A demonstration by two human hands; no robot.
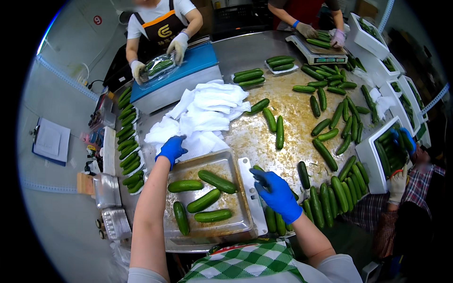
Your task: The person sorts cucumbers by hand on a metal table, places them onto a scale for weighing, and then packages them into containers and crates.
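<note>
While the steel table [264, 52] holds loose cucumbers [325, 154], five lie in the metal tray [236, 162]; firm and likely slick, best gripped mid-length. The left hand [171, 149] rests open on white trays [207, 111]; the right hand [275, 192] hovers empty, fingers loosely spread.

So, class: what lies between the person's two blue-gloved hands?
In the head view, the metal tray far corner lies between left hand and right hand, five cucumbers just nearer.
</note>
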